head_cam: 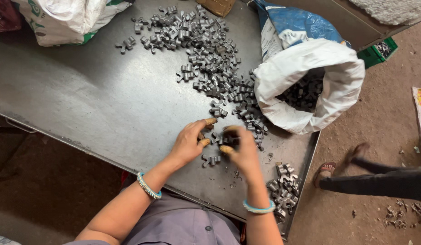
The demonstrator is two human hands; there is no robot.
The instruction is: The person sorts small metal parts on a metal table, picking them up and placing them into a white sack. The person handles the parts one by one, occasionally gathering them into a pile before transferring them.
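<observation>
My left hand (188, 143) rests on the grey metal table (92, 104), fingers bent toward a small grey metal part; whether it grips the part is unclear. Just right of it, my right hand (240, 147) is closed around a dark metal part (228, 137). Both hands wear brown fingertip covers and a bangle at the wrist. One loose forked part (211, 160) lies between the hands, near the table's front edge. A long heap of the same grey forked parts (206, 50) runs from the back of the table down to my hands.
A white sack (310, 86), open and full of dark parts, lies at the table's right side. A smaller pile of parts (283, 188) sits at the front right corner. Another sack (69, 18) stands at the back left. Another person's sandalled feet (337, 165) are on the dirt floor to the right.
</observation>
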